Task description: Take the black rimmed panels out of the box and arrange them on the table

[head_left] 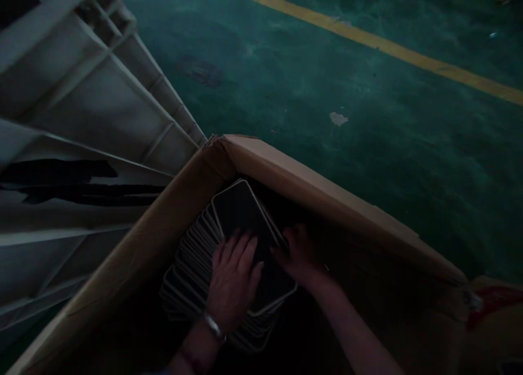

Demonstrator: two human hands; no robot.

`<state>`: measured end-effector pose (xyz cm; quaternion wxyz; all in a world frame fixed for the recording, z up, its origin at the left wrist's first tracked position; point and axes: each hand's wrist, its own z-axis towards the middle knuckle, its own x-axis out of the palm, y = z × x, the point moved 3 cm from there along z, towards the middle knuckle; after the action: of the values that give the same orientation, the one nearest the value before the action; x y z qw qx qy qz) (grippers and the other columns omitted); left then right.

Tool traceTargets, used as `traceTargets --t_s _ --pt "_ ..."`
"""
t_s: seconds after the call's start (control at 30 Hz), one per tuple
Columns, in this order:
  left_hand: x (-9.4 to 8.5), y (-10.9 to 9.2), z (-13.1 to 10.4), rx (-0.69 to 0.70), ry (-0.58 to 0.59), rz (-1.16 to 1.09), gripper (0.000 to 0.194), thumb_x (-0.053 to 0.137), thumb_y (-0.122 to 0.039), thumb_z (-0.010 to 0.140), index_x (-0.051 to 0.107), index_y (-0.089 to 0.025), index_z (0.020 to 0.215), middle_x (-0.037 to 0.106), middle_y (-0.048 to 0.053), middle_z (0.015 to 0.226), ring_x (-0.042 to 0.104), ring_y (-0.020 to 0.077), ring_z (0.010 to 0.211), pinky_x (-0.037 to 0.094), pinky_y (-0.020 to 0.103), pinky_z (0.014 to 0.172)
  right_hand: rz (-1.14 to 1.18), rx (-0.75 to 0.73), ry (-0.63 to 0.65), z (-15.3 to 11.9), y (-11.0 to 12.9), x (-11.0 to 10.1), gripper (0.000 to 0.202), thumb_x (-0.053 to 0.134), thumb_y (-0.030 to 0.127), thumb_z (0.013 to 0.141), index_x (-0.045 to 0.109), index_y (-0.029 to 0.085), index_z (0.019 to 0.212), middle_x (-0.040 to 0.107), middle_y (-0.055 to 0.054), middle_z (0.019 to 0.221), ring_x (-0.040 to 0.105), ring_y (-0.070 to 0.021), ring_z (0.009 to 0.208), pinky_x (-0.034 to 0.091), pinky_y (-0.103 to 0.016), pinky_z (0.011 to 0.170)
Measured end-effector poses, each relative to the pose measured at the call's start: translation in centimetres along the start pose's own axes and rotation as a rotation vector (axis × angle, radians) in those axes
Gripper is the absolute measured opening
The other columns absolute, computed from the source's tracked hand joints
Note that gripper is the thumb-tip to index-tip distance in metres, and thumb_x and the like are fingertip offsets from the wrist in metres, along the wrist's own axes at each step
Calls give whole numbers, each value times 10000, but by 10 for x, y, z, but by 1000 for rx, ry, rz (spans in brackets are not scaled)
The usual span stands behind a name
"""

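Clock directions from frame centre unless noted. See green floor (388, 135) from 11 to 3, and open cardboard box (335, 184) from 3 to 8; judge box walls stiff but able to bow under leaning. Inside, at 7 and close to the far corner: leaning, fanned stack of dark plates (196, 255), edges staggered. Judge heavy as a whole, likely to slide sideways if pushed; best taken in small lots, by two opposite long edges. Top plate (241, 211): flat, thin, pale-rimmed, rounded at corners. Judge light alone, fairly stiff, perhaps slippery face to face, with rim open to chipping; material, cannot tell. Best hold for one: long edges at its own 3 and 9. Left hand (235, 277): open, palm down on top plate at the plate's 7, fingers spread toward 12 to 1. Right hand (300, 255): at plate's 3, loosely bent, thumb side over long edge; cannot tell whether closed on it. Counts, largest first: floor, 1; white ribbed panels (122, 97) at 8 to 11, several, overlapping, not countable; box, 1; brown red-marked cardboard piece (502, 309), 1 at 4; stack, 1; plates, well over a dozen, lower ones lost in shadow; hands, 2; metal wristband (214, 326) on left wrist, 1.
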<state>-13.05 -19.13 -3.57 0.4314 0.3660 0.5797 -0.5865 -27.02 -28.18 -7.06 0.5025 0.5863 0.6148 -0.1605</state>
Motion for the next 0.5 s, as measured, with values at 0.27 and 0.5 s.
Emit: traceTargets --t_s 0.27,0.5 --pt "28 4 63 382 412 -5 396 470 -252 812 479 -217 1207 524 74 1227 287 317 1272 75 608 1061 244 4 -124 -16 -2 7 228 474 337 782 519 191 952 480 -94 1010 495 -215 931 410 -346 813" --pt "30 -2 66 399 471 72 388 459 -81 745 507 -190 1114 563 74 1126 396 291 1181 170 587 1042 310 279 29 18 -41 18 425 410 460 830 481 161 1123 607 -120 1055 574 -238 971 426 -332 806"
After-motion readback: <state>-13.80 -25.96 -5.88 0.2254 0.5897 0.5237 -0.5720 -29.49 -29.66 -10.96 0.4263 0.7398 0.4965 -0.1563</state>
